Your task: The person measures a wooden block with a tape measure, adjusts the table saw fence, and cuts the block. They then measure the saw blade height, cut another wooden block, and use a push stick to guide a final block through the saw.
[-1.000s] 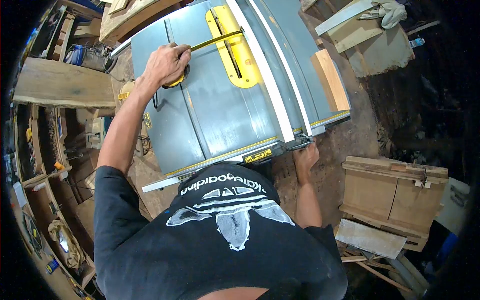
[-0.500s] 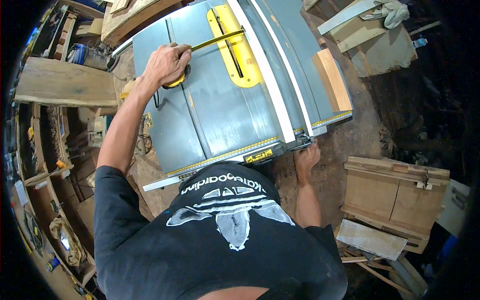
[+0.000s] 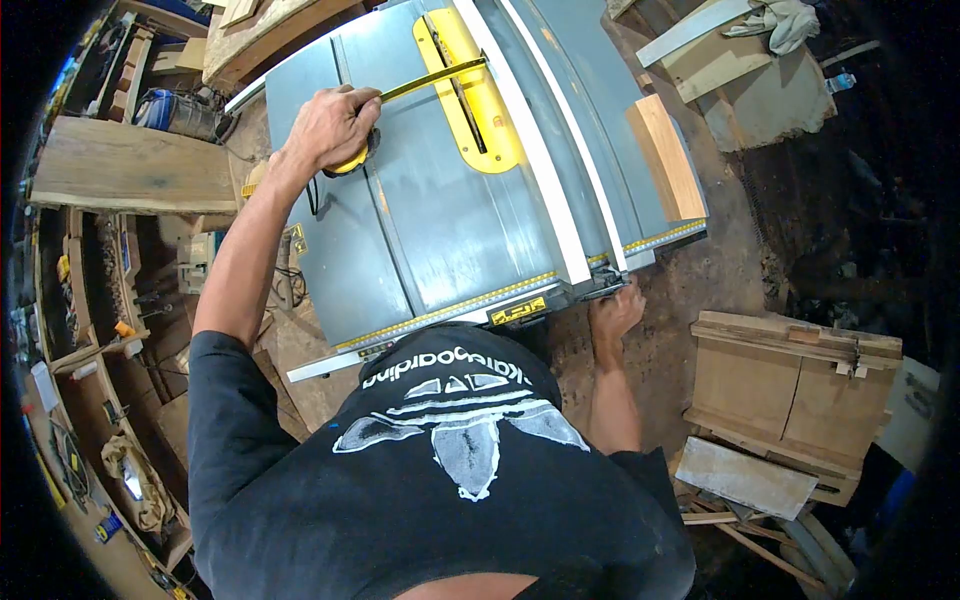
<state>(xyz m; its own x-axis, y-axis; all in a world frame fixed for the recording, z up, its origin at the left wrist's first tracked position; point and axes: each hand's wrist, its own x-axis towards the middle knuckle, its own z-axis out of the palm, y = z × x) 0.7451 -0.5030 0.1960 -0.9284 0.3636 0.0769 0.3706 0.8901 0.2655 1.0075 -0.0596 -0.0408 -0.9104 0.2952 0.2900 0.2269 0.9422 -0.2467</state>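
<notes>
My left hand [image 3: 335, 128] is wrapped round a yellow and black tape measure [image 3: 350, 163] over the grey saw table [image 3: 460, 225]. The tape's blade [image 3: 432, 80] stretches across the yellow insert plate [image 3: 490, 140] and its slot, and its end meets the white-edged fence [image 3: 535, 160]. At the table's front right corner, my right hand [image 3: 615, 308] is at the black fence clamp [image 3: 600, 284]; its fingers are bent against the clamp and partly hidden. A yellow scale [image 3: 460, 303] runs along the front rail.
A wooden block [image 3: 668, 160] lies on the table's right side. A wide plank [image 3: 135, 165] is at the left, above shelves of tools. To the right are a wooden panel jig [image 3: 790, 390], board offcuts [image 3: 715, 65] and a cloth [image 3: 790, 25].
</notes>
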